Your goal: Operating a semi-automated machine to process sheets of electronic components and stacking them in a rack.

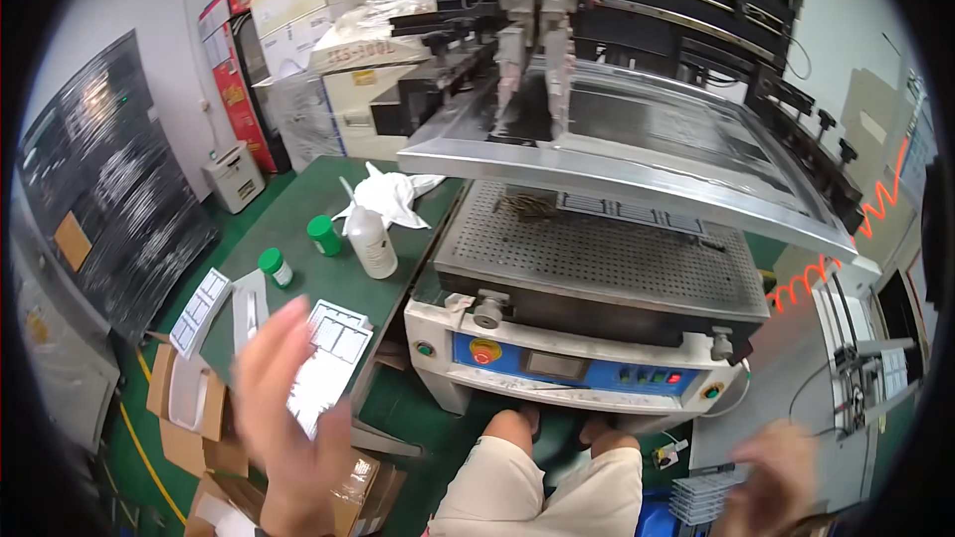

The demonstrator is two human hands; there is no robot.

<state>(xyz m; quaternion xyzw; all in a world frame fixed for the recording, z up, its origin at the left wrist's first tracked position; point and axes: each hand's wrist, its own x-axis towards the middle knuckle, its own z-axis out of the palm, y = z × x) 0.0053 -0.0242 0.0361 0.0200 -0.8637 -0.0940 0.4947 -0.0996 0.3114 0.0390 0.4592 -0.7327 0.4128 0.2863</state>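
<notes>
My left hand is raised in front of the near corner of the green table, blurred, its fingers stretched up and the thumb apart. Just behind it lie white printed sheets with dark-lined boxes; the hand covers part of them, and nothing shows in its grasp. My right hand is low at the right, smeared by motion, beside a wire rack; its fingers are not clear. Ahead, a screen-printing machine has a metal screen frame tilted above a perforated bed, where a printed sheet lies near the back.
On the green table stand a white squeeze bottle, two green-lidded jars and a white cloth. Open cardboard boxes sit below its left side. A control panel with a red emergency button fronts the machine. An orange coiled hose hangs right.
</notes>
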